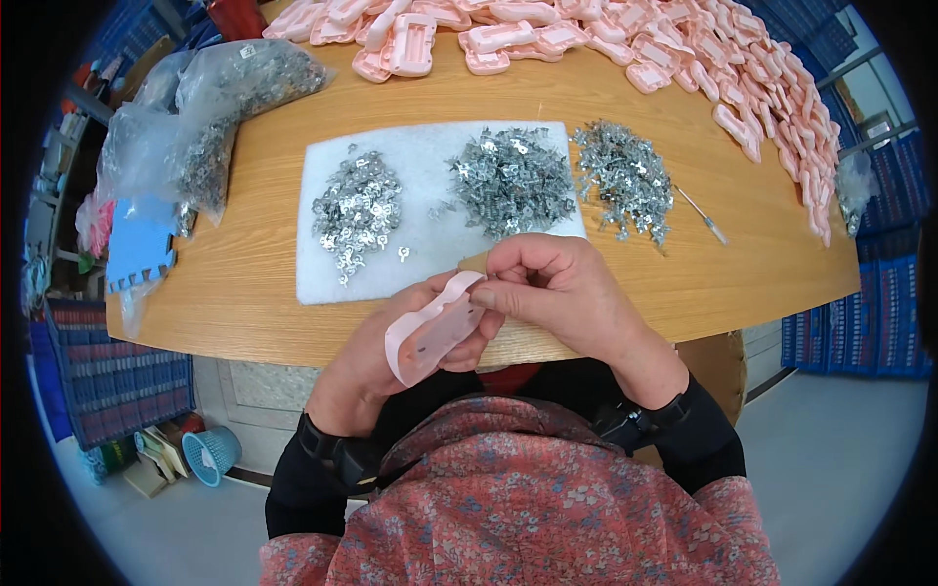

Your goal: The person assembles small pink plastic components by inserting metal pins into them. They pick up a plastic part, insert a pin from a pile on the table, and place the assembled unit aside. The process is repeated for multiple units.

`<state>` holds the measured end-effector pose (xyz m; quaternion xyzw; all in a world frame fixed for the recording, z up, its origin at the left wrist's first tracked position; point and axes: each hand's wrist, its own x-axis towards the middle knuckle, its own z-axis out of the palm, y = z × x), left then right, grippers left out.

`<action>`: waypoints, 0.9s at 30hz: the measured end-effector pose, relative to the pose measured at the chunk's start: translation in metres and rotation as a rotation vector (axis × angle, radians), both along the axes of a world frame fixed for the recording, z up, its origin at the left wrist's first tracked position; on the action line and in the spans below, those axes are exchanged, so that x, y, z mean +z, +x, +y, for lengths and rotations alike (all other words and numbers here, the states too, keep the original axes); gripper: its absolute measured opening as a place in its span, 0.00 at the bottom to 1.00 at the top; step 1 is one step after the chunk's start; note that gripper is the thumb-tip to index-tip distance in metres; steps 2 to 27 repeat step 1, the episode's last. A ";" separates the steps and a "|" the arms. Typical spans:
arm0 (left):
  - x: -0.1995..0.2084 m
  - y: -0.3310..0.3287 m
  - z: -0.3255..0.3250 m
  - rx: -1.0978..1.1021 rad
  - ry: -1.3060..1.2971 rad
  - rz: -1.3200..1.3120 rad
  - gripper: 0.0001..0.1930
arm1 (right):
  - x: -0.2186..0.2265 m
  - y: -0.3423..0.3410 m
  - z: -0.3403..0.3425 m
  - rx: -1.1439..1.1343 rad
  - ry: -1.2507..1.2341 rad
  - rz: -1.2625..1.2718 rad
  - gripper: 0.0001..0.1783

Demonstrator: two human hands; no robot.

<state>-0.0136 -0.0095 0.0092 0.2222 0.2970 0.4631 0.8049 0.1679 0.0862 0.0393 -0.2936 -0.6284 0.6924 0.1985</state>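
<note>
My left hand (376, 356) is closed round a pale pink plastic housing (437, 335), tilted, with its hollow side showing and small dark slots in its floor. My right hand (562, 293) pinches at the far end of the housing, thumb against its inner side. Anything between those fingertips is hidden. A small tan patch (474, 262) shows by the right fingertips; I cannot tell what it is. Beyond my hands, a white foam sheet (425, 210) bears a left heap of small shiny metal clips (360, 210) and a right heap of metal pieces (513, 181).
Another metal heap (625, 181) lies right of the foam, beside a thin tool with a pale handle (705, 217). Many pink housings (674, 49) are piled along the far and right table edge. Clear bags of metal parts (210, 112) and a blue foam mat (139, 249) sit left.
</note>
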 end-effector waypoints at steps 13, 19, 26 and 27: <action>0.003 -0.001 0.001 -0.015 -0.026 0.050 0.31 | -0.006 0.003 -0.001 -0.007 -0.053 0.014 0.08; 0.003 -0.001 0.001 -0.015 -0.026 0.050 0.31 | -0.006 0.003 -0.001 -0.007 -0.053 0.014 0.08; 0.003 -0.001 0.001 -0.015 -0.026 0.050 0.31 | -0.006 0.003 -0.001 -0.007 -0.053 0.014 0.08; 0.003 -0.001 0.001 -0.015 -0.026 0.050 0.31 | -0.006 0.003 -0.001 -0.007 -0.053 0.014 0.08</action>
